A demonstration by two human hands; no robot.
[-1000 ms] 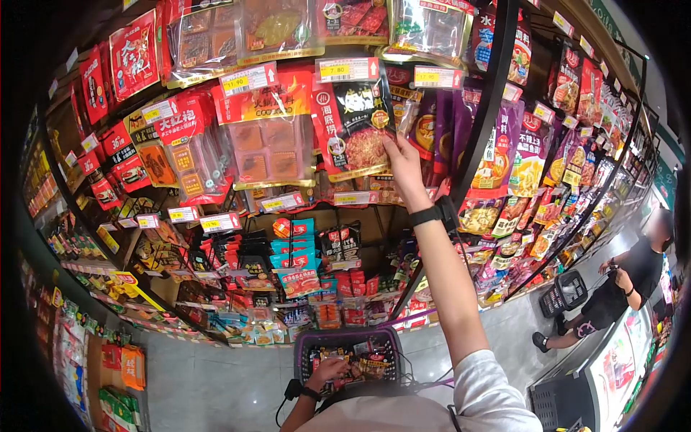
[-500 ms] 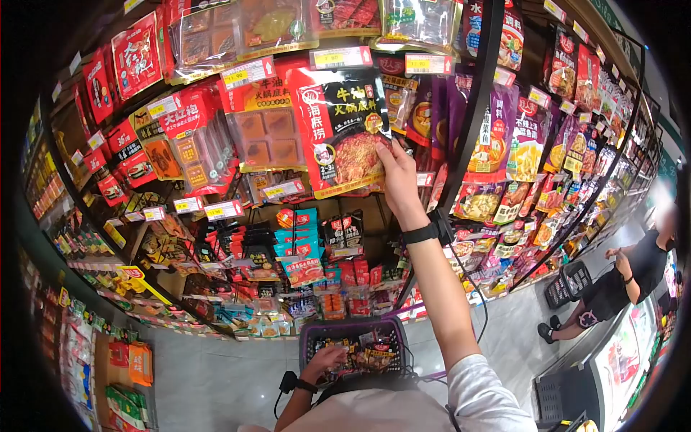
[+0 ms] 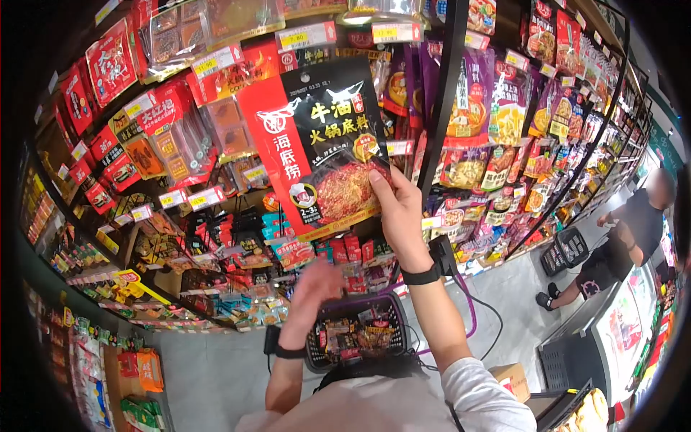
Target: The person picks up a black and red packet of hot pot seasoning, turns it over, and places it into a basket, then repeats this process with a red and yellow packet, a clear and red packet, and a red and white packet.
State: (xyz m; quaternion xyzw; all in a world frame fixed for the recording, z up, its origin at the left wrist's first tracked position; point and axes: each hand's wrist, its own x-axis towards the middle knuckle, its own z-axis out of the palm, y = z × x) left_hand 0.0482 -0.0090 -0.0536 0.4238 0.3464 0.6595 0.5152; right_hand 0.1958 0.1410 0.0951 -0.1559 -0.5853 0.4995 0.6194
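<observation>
My right hand (image 3: pixel 400 209) grips the lower right edge of a red and black packet of hotpot soup base (image 3: pixel 317 144), thumb across its front. The packet is tilted and held in front of the shelf, its printed front facing me. Below it, my left hand (image 3: pixel 314 289) is raised over the shopping basket (image 3: pixel 314 353); motion blurs its fingers, so I cannot make out their shape. Several dark packets (image 3: pixel 356 335) lie inside the basket.
Shelves with hanging seasoning packets (image 3: pixel 471 93) and price tags (image 3: pixel 396 32) fill the view ahead. A dark upright post (image 3: pixel 443 93) stands right of the packet. At the right, a person (image 3: pixel 626 237) stands beside another basket (image 3: pixel 565 252). A carton (image 3: pixel 509 380) is at lower right.
My right hand has drawn the soup base packet away from the shelf, closer to me, and tilted it. My left hand has risen from the basket toward the packet.
</observation>
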